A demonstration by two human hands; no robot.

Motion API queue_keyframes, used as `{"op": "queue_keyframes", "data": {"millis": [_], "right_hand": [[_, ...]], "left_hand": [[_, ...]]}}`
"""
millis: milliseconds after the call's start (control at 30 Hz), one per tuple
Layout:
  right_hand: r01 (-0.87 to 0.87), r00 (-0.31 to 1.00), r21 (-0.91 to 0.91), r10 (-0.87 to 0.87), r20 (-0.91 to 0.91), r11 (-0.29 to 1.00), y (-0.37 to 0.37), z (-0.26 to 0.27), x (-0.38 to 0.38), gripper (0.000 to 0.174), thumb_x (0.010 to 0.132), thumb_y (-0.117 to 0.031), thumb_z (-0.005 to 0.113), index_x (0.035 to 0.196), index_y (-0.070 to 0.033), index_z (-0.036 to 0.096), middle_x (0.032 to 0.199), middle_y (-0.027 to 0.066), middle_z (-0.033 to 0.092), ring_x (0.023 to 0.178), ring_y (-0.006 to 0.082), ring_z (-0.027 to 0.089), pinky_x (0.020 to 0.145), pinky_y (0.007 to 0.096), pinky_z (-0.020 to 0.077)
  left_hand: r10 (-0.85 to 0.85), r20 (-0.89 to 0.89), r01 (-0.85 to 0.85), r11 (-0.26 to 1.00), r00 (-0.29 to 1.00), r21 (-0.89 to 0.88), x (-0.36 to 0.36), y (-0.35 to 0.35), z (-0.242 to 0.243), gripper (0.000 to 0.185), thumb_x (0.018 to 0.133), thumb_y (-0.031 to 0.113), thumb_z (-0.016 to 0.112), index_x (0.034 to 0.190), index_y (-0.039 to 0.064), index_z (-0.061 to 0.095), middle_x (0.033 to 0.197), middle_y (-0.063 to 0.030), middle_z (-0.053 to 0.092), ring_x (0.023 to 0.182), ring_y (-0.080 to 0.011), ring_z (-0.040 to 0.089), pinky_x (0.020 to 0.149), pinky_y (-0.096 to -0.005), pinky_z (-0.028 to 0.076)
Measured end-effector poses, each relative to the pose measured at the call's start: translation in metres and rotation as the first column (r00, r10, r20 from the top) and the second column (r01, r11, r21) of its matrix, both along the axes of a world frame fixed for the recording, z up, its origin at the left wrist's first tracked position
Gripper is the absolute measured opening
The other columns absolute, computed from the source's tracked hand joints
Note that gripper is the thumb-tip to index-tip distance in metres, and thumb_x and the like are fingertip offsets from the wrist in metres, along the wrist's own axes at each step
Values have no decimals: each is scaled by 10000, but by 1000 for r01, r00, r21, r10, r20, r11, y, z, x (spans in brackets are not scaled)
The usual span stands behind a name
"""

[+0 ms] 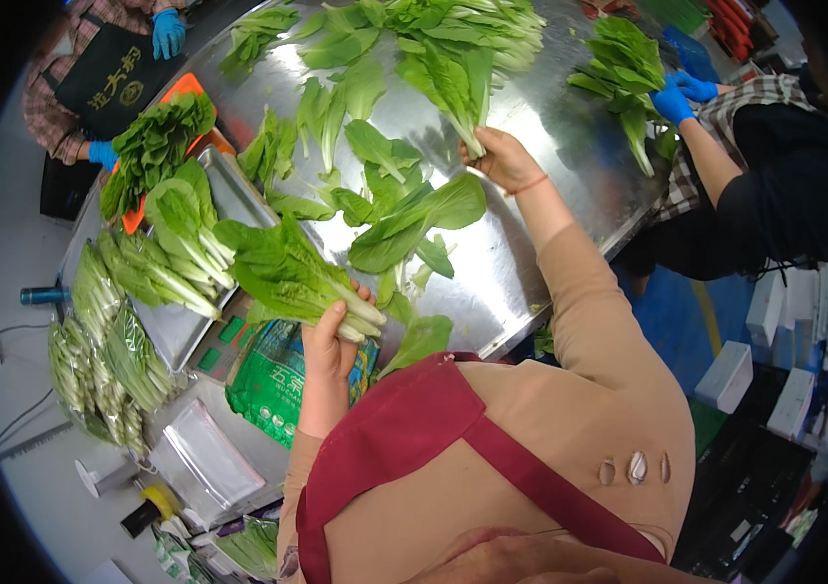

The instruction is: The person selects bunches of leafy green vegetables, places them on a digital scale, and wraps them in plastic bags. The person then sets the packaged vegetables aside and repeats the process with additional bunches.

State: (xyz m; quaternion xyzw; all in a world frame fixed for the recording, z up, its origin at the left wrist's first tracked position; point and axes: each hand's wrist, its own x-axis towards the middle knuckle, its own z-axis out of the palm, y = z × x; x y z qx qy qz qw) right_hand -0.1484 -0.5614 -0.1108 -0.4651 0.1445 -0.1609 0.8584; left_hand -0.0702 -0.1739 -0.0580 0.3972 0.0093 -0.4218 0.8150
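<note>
Leafy greens with pale stems fill both of my hands. My left hand [333, 336] grips a bunch of greens [282, 270] by its stem ends, leaves pointing up and left, near the table's front edge. Farther out, my right hand [505, 159] closes around the stems of a smaller bunch [454, 87], whose leaves reach toward the large pile of greens [472, 29]. Between the hands, loose leaves [403, 212] lie scattered on the steel table [487, 292]. One loose leaf [417, 343] rests close to my apron.
At left stand a metal tray [227, 190] with greens, an orange basket [184, 87], bagged greens [103, 343] and a stack of clear bags [213, 452]. A green printed sack [268, 387] lies below my left hand. Two gloved co-workers flank the table; the right one holds greens [625, 73].
</note>
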Motion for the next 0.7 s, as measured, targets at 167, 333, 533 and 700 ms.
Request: {"op": "queue_keyframes", "data": {"millis": [167, 333, 533, 700], "right_hand": [[-143, 989, 136, 137, 55, 980, 105, 48, -10, 321, 972, -252, 525, 1122, 27, 576, 981, 101, 636, 829, 172, 624, 754, 304, 532], [49, 999, -999, -21, 49, 21, 219, 86, -5, 456, 820, -153, 666, 1222, 17, 534, 1154, 171, 572, 1001, 293, 577, 836, 375, 486], [82, 952, -892, 231, 203, 444, 241, 100, -9, 226, 813, -48, 648, 1034, -2, 638, 1028, 137, 636, 957, 306, 612, 842, 371, 499], [22, 977, -822, 163, 139, 568, 253, 102, -15, 112, 863, -31, 606, 960, 2, 653, 953, 121, 651, 870, 240, 634, 762, 309, 493]], "left_hand": [[16, 4, -16, 1000, 1000, -12, -7, -13, 10, 420, 879, 56, 601, 1266, -15, 454, 1164, -165, 579, 1064, -301, 593, 955, -468, 483], [-25, 175, 38, 997, 984, -69, -4, -13, -3, 458, 897, 143, 640, 1295, 11, 454, 1219, -107, 566, 1127, -239, 554, 1001, -400, 423], [57, -47, -64, 982, 997, -178, -1, 10, 1, 416, 905, 172, 613, 1263, -10, 504, 1202, -117, 598, 1123, -232, 563, 1001, -375, 431], [28, -2, -28, 985, 1000, -169, -1, 24, -2, 448, 875, 175, 617, 1252, -40, 505, 1190, -139, 605, 1119, -253, 570, 1008, -393, 428]]}}
